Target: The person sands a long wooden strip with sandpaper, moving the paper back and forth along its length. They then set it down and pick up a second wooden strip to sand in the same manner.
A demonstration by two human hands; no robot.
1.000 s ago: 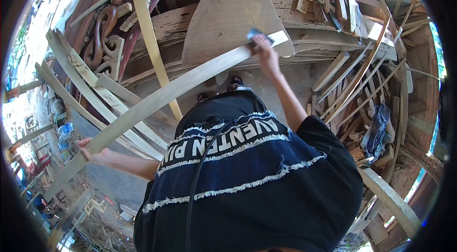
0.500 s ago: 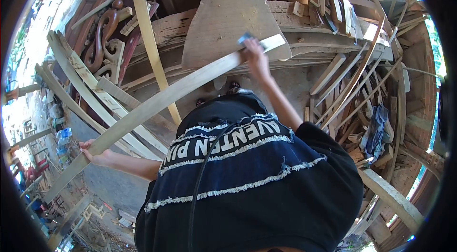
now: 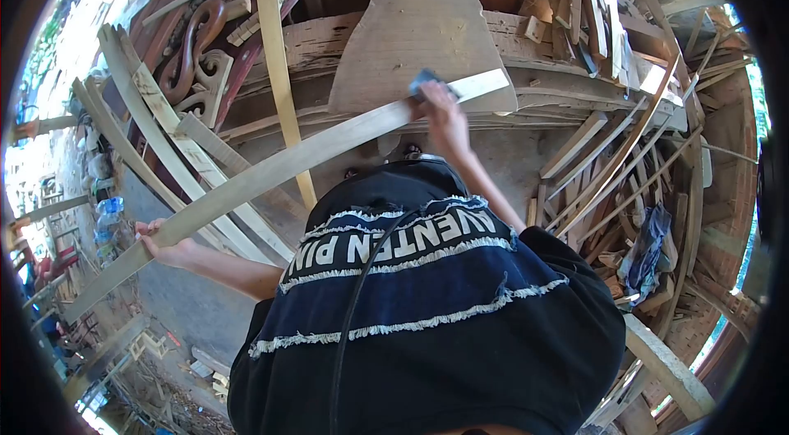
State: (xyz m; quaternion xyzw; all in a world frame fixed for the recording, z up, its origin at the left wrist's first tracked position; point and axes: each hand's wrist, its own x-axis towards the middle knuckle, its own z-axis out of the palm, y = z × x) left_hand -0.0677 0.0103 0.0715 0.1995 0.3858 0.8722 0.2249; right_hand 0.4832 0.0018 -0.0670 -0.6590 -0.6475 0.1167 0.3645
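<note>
A long pale wooden strip (image 3: 279,170) slants across in front of me, its far end over a broad wooden board (image 3: 419,32). My left hand (image 3: 167,246) is closed round the strip near its lower left end, thumb and fingers on either side. Near the upper right end, my right hand (image 3: 445,116) grips a small blue-grey piece of sandpaper (image 3: 427,83) folded over the strip. Its fingers lie across the wood, and the underside of the sandpaper is hidden.
Curved wooden slats (image 3: 152,135) and carved dark furniture parts (image 3: 193,45) lean at the left. Another pale strip (image 3: 281,78) crosses behind mine. Piled offcuts (image 3: 592,16) and a crumpled dark cloth (image 3: 645,254) lie at the right. Plastic bottles (image 3: 108,225) stand beyond my left hand.
My right hand with the sandpaper has slid a little down the strip, away from its upper right end. My left hand keeps its hold. The view has shifted slightly.
</note>
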